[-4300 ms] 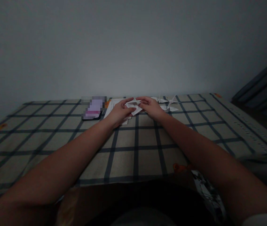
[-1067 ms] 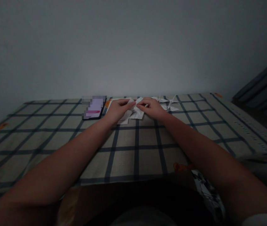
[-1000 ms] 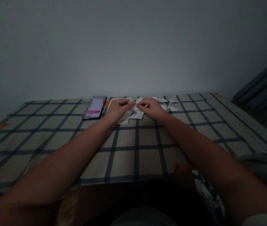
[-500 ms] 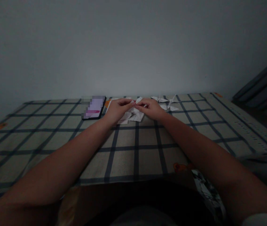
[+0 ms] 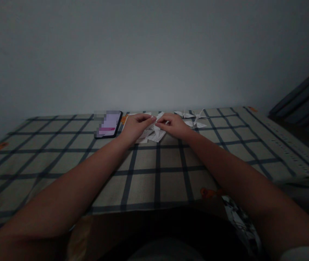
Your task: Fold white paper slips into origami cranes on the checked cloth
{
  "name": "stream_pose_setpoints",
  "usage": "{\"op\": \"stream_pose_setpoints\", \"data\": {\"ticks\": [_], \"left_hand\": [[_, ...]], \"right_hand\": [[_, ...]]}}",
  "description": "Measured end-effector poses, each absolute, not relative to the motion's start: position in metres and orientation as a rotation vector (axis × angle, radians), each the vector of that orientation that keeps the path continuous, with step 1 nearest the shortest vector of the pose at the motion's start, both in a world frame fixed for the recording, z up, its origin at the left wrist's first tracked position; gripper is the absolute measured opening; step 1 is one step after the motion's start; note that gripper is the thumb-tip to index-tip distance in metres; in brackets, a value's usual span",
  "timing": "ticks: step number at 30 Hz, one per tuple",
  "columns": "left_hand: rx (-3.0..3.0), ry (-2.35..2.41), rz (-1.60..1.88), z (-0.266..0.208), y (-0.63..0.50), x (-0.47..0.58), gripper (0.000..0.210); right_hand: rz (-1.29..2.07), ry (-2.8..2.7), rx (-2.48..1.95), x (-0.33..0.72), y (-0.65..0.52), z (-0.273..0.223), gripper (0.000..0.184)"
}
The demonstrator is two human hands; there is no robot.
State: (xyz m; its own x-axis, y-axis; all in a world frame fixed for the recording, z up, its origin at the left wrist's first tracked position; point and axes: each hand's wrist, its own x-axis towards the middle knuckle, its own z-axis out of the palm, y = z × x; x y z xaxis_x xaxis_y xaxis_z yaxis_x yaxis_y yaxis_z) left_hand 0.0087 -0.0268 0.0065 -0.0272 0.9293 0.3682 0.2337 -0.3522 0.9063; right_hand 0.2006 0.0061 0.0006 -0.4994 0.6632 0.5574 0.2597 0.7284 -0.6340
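Observation:
Both hands meet over a partly folded piece of white paper (image 5: 157,134) on the checked tablecloth. With thumb and fingers pinched together, my left hand (image 5: 136,125) grips the paper's left side. My right hand (image 5: 174,125) pinches its right side, fingers curled. Part of the folded paper is hidden behind the fingers. Beneath and to the left lie more white paper sheets (image 5: 143,140). Just right of my right hand sit several folded paper cranes (image 5: 198,119) with pointed wings.
A phone (image 5: 109,125) with a lit screen lies left of my left hand. The checked tablecloth (image 5: 143,181) covers the table, which stands against a pale wall (image 5: 154,54). Dark folded fabric (image 5: 307,98) shows at the right edge.
My fingertips have moved slightly apart, and the folded paper between them has shifted a little. The forearms, phone and cranes stay where they were.

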Motion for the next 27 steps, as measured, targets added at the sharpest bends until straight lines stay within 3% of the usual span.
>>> {"op": "stream_pose_setpoints", "data": {"ticks": [19, 27], "left_hand": [[1.878, 1.191, 1.389, 0.005, -0.024, 0.008, 0.034], [1.277, 0.975, 1.248, -0.007, -0.013, 0.012, 0.048]], "right_hand": [[0.538, -2.112, -0.756, 0.200, 0.007, 0.000, 0.017], [0.355, -1.967, -0.728, 0.203, 0.013, -0.001, 0.018]]}}
